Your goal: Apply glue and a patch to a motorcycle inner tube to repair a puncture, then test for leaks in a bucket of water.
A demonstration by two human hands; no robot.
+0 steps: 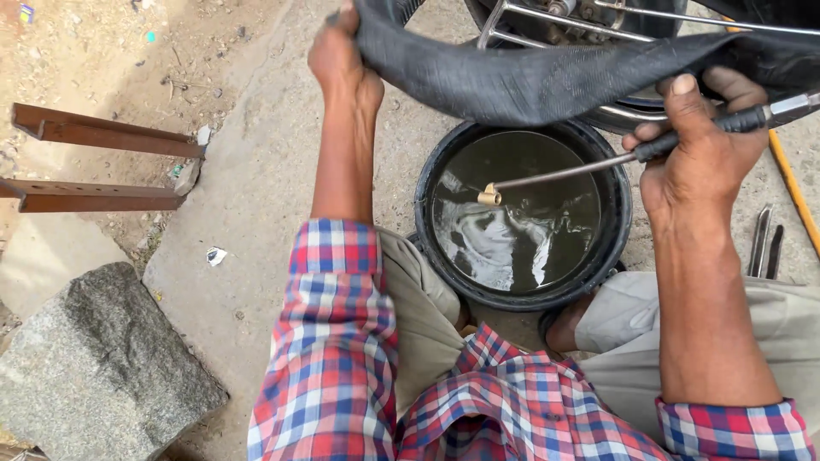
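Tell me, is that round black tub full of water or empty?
Partly full. The black tub holds dark water below its rim; the surface shines with reflections beneath the brass-tipped nozzle.

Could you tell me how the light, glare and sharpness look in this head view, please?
Head view: hard daylight, with the inner tube casting shade beneath it; bright reflections ripple on the water in the black basin, hiding what lies under; the left hand, right hand and metal nozzle rod are sharp; frame edges bend slightly, wide-lens style.
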